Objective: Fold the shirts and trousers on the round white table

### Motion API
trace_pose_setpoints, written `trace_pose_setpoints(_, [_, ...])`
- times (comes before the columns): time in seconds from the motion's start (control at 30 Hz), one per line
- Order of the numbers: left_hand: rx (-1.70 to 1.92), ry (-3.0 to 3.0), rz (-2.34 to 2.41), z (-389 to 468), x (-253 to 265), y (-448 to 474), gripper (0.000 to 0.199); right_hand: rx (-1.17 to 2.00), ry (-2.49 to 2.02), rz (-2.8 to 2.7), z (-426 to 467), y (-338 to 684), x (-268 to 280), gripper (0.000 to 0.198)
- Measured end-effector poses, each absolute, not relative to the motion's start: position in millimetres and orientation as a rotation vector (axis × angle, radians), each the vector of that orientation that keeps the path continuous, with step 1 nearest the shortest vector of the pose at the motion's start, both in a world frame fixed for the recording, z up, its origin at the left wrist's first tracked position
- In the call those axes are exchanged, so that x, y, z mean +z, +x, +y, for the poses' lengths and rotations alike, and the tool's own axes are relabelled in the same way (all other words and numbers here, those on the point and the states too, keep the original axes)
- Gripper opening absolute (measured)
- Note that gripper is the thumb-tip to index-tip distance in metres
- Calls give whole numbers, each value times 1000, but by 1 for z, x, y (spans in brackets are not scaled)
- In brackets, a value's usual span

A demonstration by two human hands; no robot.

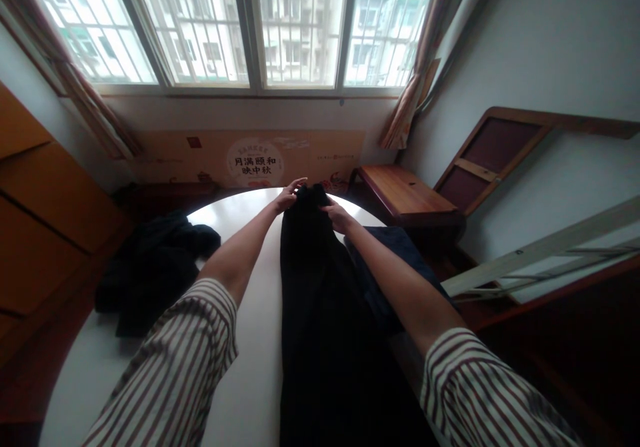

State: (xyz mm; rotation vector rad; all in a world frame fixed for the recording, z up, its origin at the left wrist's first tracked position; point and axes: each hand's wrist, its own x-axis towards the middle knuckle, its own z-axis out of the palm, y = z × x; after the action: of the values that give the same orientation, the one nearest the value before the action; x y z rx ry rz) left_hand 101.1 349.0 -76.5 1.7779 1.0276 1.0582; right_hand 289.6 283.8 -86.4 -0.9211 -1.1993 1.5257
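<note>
Two hands: both at the far end of a long black garment, one on each side of it.
Left hand: fingers partly spread, one reaching out over the dark end; whether the thumb pinches the cloth, I cannot tell.
Right hand: seems to pinch the opposite edge between thumb and fingers.
Black garment: laid lengthwise on the round white bench, from near the far rim to below the lower edge of view.
Left side: a loose dark clothing heap, apart from the garment.
Right side: a dark blue cloth, lying flat, partly hidden by the right forearm.
Step in hand: probably straightening or gathering the garment's far end.
Next move: would call for a secure hold on both edges, kept level, with the heap and blue cloth undisturbed.
</note>
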Motion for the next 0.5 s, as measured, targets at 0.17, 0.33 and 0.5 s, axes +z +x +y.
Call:
trace_pose_setpoints(0.17, [1113,1770,1229,354,-76,94,22,1479,-1035,-1200,287,295,-89,45])
trace_pose_setpoints(0.33, [1263,1674,1536,370,-64,77,7,1428,-1262,-1137,291,303,-93,40])
trace_pose_setpoints(0.5, [1269,1592,1642,373,-69,80,14,1501,-1439,-1136,290,312,-97,33])
